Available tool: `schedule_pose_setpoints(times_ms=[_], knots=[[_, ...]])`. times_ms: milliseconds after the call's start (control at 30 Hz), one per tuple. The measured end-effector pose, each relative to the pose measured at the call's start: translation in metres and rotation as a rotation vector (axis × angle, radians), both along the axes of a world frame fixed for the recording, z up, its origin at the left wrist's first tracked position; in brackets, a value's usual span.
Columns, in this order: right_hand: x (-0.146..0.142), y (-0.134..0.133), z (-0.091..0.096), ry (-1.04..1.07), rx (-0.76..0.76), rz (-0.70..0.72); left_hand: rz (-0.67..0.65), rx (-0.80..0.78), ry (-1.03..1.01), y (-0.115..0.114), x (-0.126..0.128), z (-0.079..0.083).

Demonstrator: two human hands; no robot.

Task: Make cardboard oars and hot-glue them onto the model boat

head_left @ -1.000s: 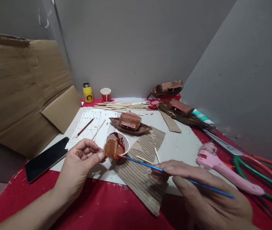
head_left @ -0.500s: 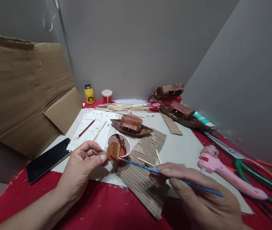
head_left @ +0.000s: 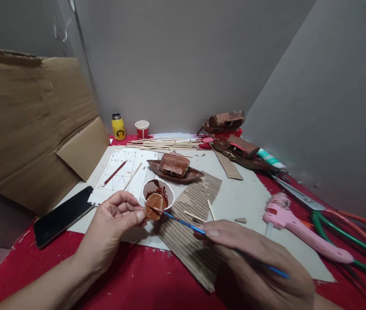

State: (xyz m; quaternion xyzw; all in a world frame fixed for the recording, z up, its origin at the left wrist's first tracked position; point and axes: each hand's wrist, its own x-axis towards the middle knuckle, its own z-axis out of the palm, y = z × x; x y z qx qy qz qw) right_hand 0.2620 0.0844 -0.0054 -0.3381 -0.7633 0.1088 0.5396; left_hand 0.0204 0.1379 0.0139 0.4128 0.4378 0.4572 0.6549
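The right hand (head_left: 260, 262) gripped the thin blue brush (head_left: 183, 222), and the left hand (head_left: 112, 219) pinched the small brown piece (head_left: 155, 201) by its edge between thumb and fingertips, so I judged a firm stroke could twist the wet piece loose or smear paint onto the thumb. The piece hung clear of the surface (head_left: 138, 275) just beyond the left fingertips, over the near rim of the paint cup (head_left: 171, 192). It was glossy reddish-brown and rounded, with the brush tip touching it.

Bare white sheet (head_left: 250, 193) w/ room btwn corrugated card (head_left: 196, 206) & glue gun (head_left: 299, 228). Paint cup (head_left: 158, 189), boat model (head_left: 175, 167) block centre (sticks (head_left: 166, 143) behind).
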Motion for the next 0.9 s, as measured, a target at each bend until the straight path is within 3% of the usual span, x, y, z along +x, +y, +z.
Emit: schedule_pose_setpoints(times_ms=[233, 367, 533, 900], knots=[[0.005, 0.004, 0.0, -0.038, 0.053, -0.155, 0.009, 0.003, -0.03, 0.001, 0.0, 0.001], [0.007, 0.0, 0.002, -0.142, 0.095, -0.059, 0.028, 0.006, -0.025, 0.002, -0.002, 0.001], [0.012, -0.012, 0.004, -0.218, 0.009, -0.03, 0.077, 0.029, -0.027, 0.004, -0.002, 0.002], [0.006, -0.008, 0.01, -0.191, 0.024, -0.012, 0.082, 0.028, -0.011, 0.004, -0.001, 0.004]])
